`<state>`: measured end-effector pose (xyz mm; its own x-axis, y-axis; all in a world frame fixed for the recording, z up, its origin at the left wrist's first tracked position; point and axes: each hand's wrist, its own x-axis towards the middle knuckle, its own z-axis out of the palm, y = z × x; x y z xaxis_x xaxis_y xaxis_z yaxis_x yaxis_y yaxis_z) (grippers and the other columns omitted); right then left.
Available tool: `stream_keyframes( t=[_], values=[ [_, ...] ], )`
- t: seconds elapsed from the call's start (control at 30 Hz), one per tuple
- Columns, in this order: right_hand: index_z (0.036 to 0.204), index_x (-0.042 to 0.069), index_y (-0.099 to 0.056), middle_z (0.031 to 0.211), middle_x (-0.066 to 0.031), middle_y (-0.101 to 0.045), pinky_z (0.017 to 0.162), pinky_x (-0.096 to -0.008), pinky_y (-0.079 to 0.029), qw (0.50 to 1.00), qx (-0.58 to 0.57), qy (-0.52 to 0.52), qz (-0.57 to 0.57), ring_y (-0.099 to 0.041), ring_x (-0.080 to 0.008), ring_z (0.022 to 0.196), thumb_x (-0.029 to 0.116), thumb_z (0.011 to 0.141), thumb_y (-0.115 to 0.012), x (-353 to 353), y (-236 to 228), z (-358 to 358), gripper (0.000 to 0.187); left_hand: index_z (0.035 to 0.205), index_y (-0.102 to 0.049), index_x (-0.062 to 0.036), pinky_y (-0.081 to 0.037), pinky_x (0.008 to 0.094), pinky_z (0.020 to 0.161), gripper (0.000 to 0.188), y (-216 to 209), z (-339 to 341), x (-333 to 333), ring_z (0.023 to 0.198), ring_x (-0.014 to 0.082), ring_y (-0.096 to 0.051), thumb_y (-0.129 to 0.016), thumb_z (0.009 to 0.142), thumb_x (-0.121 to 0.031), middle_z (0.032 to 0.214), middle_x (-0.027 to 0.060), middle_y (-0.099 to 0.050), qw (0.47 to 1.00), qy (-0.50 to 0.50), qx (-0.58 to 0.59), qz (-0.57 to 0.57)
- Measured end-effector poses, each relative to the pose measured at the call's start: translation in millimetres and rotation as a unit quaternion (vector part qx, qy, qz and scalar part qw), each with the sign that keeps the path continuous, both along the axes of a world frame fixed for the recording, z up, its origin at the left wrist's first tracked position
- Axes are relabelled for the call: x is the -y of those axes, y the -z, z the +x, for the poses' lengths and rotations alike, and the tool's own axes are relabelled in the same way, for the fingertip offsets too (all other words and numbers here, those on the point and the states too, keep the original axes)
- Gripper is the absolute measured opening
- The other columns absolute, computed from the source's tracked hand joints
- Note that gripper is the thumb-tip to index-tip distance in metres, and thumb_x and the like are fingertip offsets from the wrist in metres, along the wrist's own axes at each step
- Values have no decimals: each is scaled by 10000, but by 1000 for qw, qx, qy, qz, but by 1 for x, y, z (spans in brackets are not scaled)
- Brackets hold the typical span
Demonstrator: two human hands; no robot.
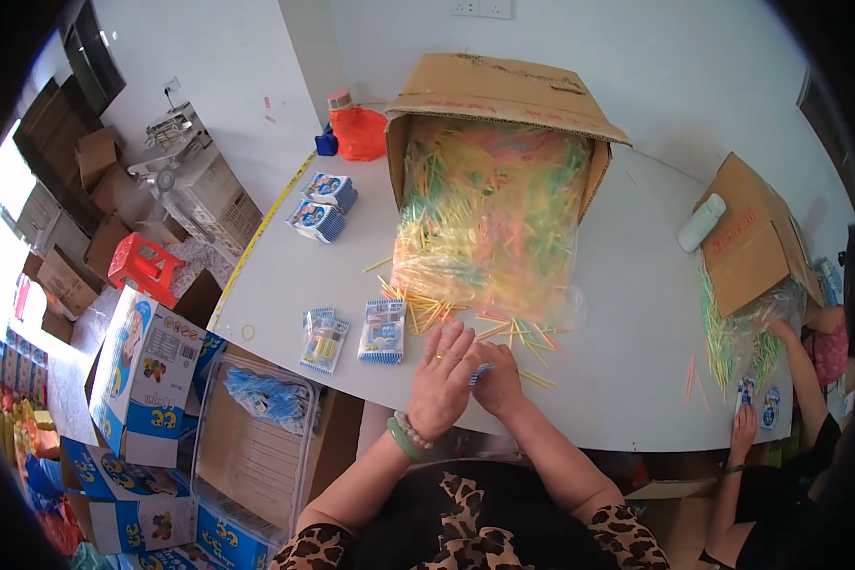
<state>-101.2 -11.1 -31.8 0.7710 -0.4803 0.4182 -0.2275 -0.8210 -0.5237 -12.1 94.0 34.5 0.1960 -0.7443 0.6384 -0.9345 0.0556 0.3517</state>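
Note:
My left hand (441,377), with a green bangle and a bead bracelet at its wrist, lies over the table's near edge, fingers stretched forward beside loose sticks. Close at its right, my right hand (500,382) is curled round a small blue-and-white packet (483,373), mostly hidden between the hands. Just ahead lie thin yellow and pink plastic sticks (427,311), spilling from a clear bag (489,228) in a tipped cardboard box (503,85). Left of my hands rest a stack of blue-and-white packets (382,332) and some filled clear-fronted packets (324,342).
Two packet stacks (321,206) and an orange bag (358,133) sit farther back. At right, a co-worker's hand (744,427) holds a packet near another cardboard box (755,237) of sticks. A clear plastic bin (299,475) and blue cartons (147,380) stand at lower left.

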Motion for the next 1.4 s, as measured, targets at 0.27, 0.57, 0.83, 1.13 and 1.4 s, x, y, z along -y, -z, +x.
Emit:
stream_keyframes(
  t=[0.27,0.57,0.83,1.13,1.4],
  values=[
    [810,83,-539,749,-84,-577,697,-420,-401,998,47,9,-30,-567,-290,758,123,727,-584,-6,-11,-11,102,1000,-575,3,-477,372,923,239,23,-34,4,1119,376,-563,-546,778,87,1203,221,-573,963,2,-269,-13],
    [846,37,-544,755,-20,-575,691,-256,-457,902,124,7,413,-547,-106,737,78,844,-625,17,-12,-4,90,1077,-627,0,-470,228,738,192,-1,23,-9,838,76,-567,-587,906,-77,953,23,-643,743,2,-659,-119],
    [930,36,-567,787,-17,-601,663,-244,-463,867,207,15,453,-544,-79,714,37,818,-638,10,-9,-12,132,968,-612,-5,-478,213,666,148,27,1,-17,752,43,-556,-524,954,-123,838,-13,-622,722,-9,-691,-30],
    [942,25,-569,807,-10,-574,667,-237,-465,950,147,-13,277,-546,-93,719,23,867,-598,8,-4,-17,81,967,-603,-5,-503,247,710,96,22,7,-33,814,107,-609,-542,914,-58,904,40,-647,738,90,-655,133],
    [938,51,-523,794,-43,-571,735,-243,-436,813,266,4,519,-545,-113,781,118,939,-516,36,-20,-10,68,866,-600,-1,-501,404,770,155,21,-33,-12,890,360,-588,-616,712,6,1078,152,-618,909,273,-251,189]
  ],
)
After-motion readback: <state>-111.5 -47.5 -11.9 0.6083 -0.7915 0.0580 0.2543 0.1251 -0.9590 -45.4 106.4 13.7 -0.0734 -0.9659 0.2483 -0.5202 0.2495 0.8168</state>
